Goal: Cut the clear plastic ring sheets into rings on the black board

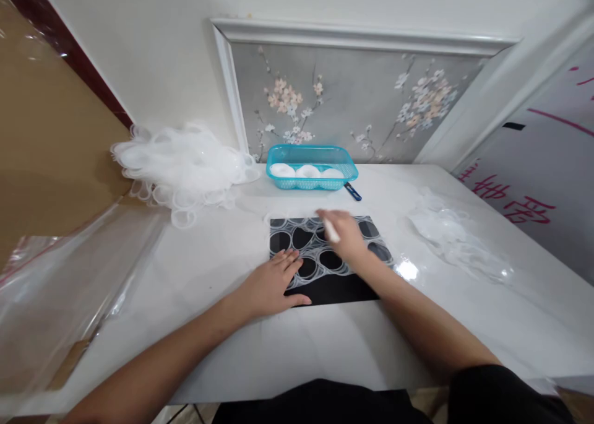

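A black mat (pixel 341 288) lies on the white table (pixel 288 343) in front of me. A clear plastic sheet with round cut-outs (pixel 325 254) rests on it. My left hand (pixel 273 281) lies flat on the sheet's left edge, fingers spread, holding nothing. Blurred with motion, my right hand (pixel 346 235) hovers over the sheet's middle and holds a small white piece (pixel 330 229) between its fingers; what the piece is cannot be told.
A turquoise basket (pixel 312 158) with three white round discs stands at the back by the wall. A dark blue pen (pixel 352 192) lies beside it. A heap of clear plastic rings (pixel 180 164) sits back left. Clear plastic scraps (pixel 455 238) lie right, a plastic bag (pixel 60 288) left.
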{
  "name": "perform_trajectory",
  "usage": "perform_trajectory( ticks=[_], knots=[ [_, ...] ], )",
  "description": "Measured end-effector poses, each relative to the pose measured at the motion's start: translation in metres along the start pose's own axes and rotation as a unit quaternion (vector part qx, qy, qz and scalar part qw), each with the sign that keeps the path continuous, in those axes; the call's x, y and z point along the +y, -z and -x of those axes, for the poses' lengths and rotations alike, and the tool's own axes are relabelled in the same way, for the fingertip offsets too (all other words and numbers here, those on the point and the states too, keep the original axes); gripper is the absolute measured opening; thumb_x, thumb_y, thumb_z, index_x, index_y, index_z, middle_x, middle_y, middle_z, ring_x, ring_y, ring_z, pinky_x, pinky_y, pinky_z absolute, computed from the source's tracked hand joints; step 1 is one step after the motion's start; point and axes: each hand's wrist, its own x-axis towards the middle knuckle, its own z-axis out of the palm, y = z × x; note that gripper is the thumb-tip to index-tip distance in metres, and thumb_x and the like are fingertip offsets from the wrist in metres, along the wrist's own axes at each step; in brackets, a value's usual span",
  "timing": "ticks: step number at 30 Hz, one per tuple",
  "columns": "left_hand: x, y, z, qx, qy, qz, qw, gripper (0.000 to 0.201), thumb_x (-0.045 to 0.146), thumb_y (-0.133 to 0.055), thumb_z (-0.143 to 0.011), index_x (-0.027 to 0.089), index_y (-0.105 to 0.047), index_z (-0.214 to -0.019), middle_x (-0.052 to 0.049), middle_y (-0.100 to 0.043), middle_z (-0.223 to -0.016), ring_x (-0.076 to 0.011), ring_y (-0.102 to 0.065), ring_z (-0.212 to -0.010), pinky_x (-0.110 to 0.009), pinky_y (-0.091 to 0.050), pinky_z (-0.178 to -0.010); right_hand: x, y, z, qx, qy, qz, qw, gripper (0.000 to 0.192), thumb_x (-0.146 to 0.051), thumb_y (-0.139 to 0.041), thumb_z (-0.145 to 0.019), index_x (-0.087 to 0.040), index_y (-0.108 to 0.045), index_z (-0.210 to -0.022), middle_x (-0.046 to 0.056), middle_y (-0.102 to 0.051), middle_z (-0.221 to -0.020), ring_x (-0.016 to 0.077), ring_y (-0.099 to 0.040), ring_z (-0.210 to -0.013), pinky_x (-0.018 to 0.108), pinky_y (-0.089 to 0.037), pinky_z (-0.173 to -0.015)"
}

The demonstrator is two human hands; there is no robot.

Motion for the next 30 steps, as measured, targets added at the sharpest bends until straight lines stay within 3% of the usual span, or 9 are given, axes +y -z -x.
perform_trajectory(
  ticks=[2, 4, 6, 8, 10, 13, 22, 30],
  knots=[
    [0.001, 0.004, 0.001, -0.017, 0.012, 0.018, 1.000, 0.082, 0.070, -0.044, -0.084, 0.009, -0.042, -0.139, -0.017, -0.030, -0.148, -0.0301, -0.028, -0.138, -0.042, -0.029, -0.112, 0.015, 0.012, -0.018, 0.144, -0.086, -0.020, 0.986, 0.032, -0.021, -0.040, -0.091, -0.012, -0.067, -0.107, 0.014, -0.070, -0.101, 0.0264, -0.065, -0.089, 0.042, -0.049, -0.082],
    [0.004, 0.004, 0.004, -0.013, 0.009, 0.018, 1.000, 0.080, 0.069, -0.041, -0.086, 0.009, -0.042, -0.140, -0.017, -0.027, -0.149, -0.0299, -0.026, -0.139, -0.041, -0.028, -0.113, 0.015, 0.015, -0.025, 0.212, -0.094, -0.079, 0.970, 0.033, -0.029, -0.041, -0.093, -0.014, -0.068, -0.104, 0.013, -0.070, -0.103, 0.0252, -0.065, -0.092, 0.042, -0.050, -0.084],
    [0.009, 0.000, 0.008, 0.016, 0.013, -0.001, 1.000, 0.079, 0.068, -0.038, -0.088, 0.009, -0.041, -0.140, -0.018, -0.026, -0.150, -0.0319, -0.023, -0.140, -0.044, -0.027, -0.113, -0.001, 0.007, -0.021, 0.177, -0.043, -0.163, 0.970, 0.030, -0.032, -0.044, -0.092, -0.016, -0.070, -0.099, 0.011, -0.070, -0.103, 0.0234, -0.064, -0.096, 0.040, -0.050, -0.087],
    [0.014, -0.008, 0.012, 0.054, 0.041, -0.031, 0.997, 0.080, 0.068, -0.037, -0.088, 0.007, -0.042, -0.139, -0.023, -0.029, -0.147, -0.0364, -0.027, -0.138, -0.049, -0.030, -0.110, -0.025, -0.010, -0.010, 0.087, -0.005, -0.241, 0.967, 0.027, -0.030, -0.046, -0.091, -0.019, -0.071, -0.095, 0.008, -0.071, -0.100, 0.0221, -0.063, -0.100, 0.039, -0.049, -0.091],
    [0.018, -0.017, 0.017, 0.080, 0.076, -0.054, 0.992, 0.080, 0.069, -0.038, -0.087, 0.005, -0.045, -0.136, -0.027, -0.038, -0.141, -0.0404, -0.037, -0.131, -0.053, -0.034, -0.105, -0.047, -0.030, 0.002, 0.003, -0.012, -0.295, 0.955, 0.026, -0.030, -0.048, -0.091, -0.021, -0.071, -0.094, 0.005, -0.072, -0.100, 0.0220, -0.061, -0.106, 0.040, -0.046, -0.096],
    [0.020, -0.025, 0.020, 0.103, 0.087, -0.061, 0.989, 0.080, 0.069, -0.035, -0.088, 0.003, -0.048, -0.132, -0.030, -0.046, -0.134, -0.0415, -0.046, -0.124, -0.055, -0.038, -0.100, -0.061, -0.049, 0.011, -0.057, -0.038, -0.345, 0.936, 0.025, -0.034, -0.050, -0.091, -0.021, -0.072, -0.093, 0.005, -0.072, -0.098, 0.0233, -0.060, -0.110, 0.044, -0.040, -0.103],
    [0.022, -0.021, 0.019, 0.078, 0.089, -0.065, 0.991, 0.079, 0.066, -0.044, -0.086, 0.002, -0.045, -0.133, -0.031, -0.044, -0.134, -0.0416, -0.045, -0.125, -0.053, -0.037, -0.102, -0.055, -0.051, 0.015, -0.098, -0.056, -0.371, 0.922, 0.026, -0.038, -0.053, -0.089, -0.021, -0.072, -0.091, 0.005, -0.072, -0.101, 0.0254, -0.052, -0.121, 0.048, -0.037, -0.106],
    [0.023, -0.013, 0.018, 0.051, 0.083, -0.093, 0.991, 0.078, 0.065, -0.048, -0.085, 0.001, -0.048, -0.129, -0.031, -0.050, -0.129, -0.0402, -0.049, -0.122, -0.051, -0.040, -0.101, -0.057, -0.053, 0.022, -0.086, -0.013, -0.301, 0.950, 0.024, -0.031, -0.049, -0.092, -0.022, -0.071, -0.097, 0.005, -0.071, -0.102, 0.0258, -0.051, -0.121, 0.046, -0.039, -0.102]
  ],
)
